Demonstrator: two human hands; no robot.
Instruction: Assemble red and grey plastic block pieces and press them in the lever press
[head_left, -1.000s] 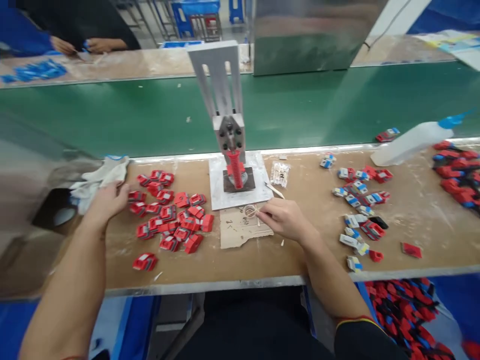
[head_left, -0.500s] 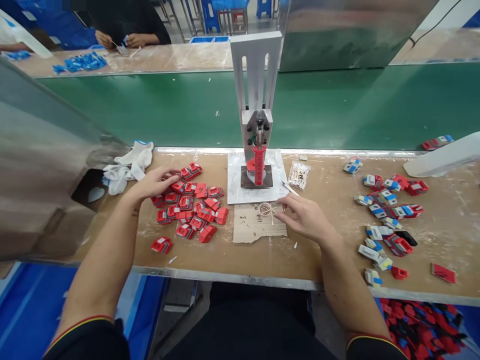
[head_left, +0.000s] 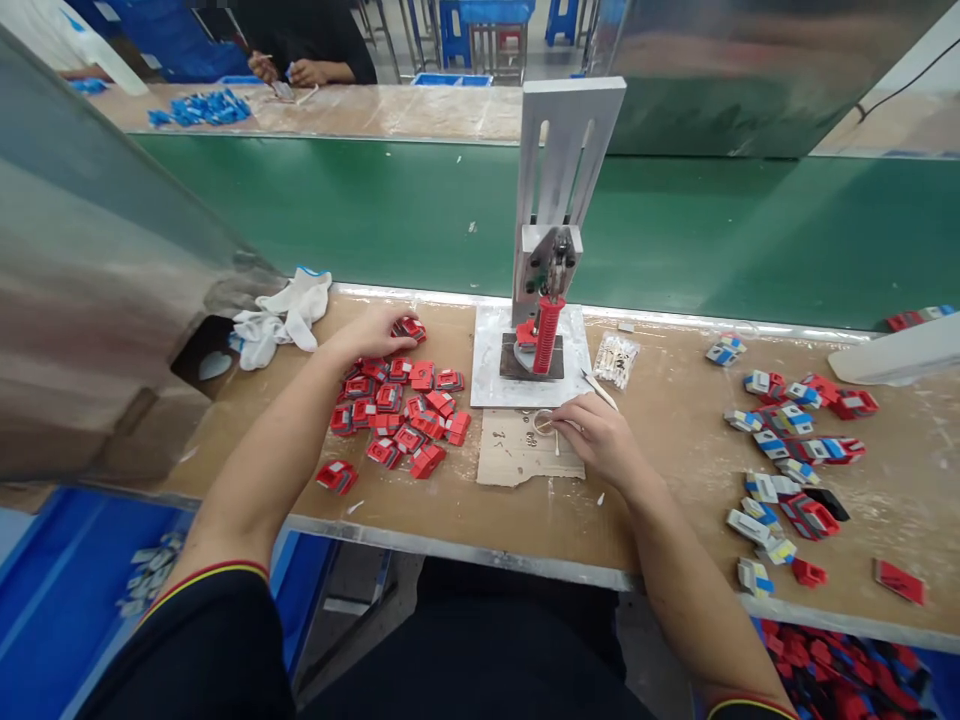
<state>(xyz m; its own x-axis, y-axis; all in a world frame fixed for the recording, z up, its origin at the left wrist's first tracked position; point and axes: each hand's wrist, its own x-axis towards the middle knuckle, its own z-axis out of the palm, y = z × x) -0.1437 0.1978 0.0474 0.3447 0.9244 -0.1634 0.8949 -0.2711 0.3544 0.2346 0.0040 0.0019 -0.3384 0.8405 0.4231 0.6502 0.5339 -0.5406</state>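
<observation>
At the far edge of a pile of red and grey plastic toy-vehicle parts (head_left: 388, 398), my left hand (head_left: 379, 335) has its fingers closed on one red part (head_left: 411, 328). My right hand (head_left: 600, 435) pinches a thin cotton swab by its stick over a small round cup (head_left: 543, 422). That cup rests on a torn piece of cardboard (head_left: 499, 460) with dark specks on it. Another swab tip (head_left: 557, 448) shows beside my fingers. Just beyond the right hand, a white pointed tool (head_left: 601, 392) lies at the corner of the press's base plate.
A toggle press with a red handle (head_left: 549, 335) stands in the middle. A bag of cotton swabs (head_left: 616, 358) lies right of it. Red and white vehicle parts (head_left: 795, 418) spread at right; white gloves (head_left: 296, 305) lie at left. Across the green belt (head_left: 375, 210), another person's hands work.
My left hand has reached farther over the pile and closed on a red part. The fingers of my right hand have drawn together at the cup. The view has shifted slightly.
</observation>
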